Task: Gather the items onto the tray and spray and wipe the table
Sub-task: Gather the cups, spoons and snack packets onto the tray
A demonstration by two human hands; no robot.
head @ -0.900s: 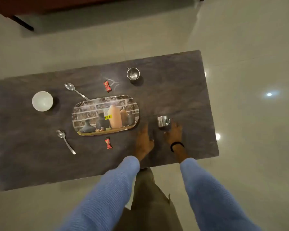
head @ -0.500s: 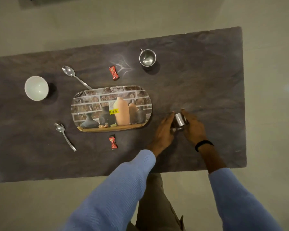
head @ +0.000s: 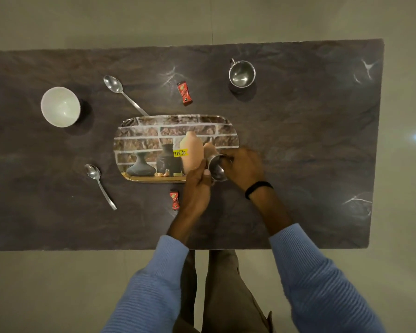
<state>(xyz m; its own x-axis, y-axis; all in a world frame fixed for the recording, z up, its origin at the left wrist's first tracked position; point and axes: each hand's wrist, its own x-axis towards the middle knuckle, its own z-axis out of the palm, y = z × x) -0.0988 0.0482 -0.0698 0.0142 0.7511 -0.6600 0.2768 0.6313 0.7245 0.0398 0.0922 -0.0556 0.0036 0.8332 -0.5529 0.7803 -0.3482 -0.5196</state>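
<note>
A printed oval tray [head: 144,131] with a brick-and-vase picture lies mid-table. Over its right end, my left hand [head: 197,186] and my right hand [head: 244,168] both hold a small steel cup [head: 216,168], tilted on its side. A second steel cup [head: 241,73] stands at the far side. Two spoons lie left of the tray, one far [head: 123,92] and one near [head: 99,183]. A white bowl [head: 60,106] sits at the far left. One red sachet [head: 185,93] lies beyond the tray, another [head: 174,200] in front of it.
The dark stone table [head: 322,164] ends at its right edge near x 1620 and its near edge by my legs. Pale tiled floor [head: 406,212] surrounds it. Faint white smears mark the table's right side and the spot by the far sachet.
Both hands closed round the steel cup at the table's right part, lifted it and carried it left to the tray's right end. The camera came closer over the table.
</note>
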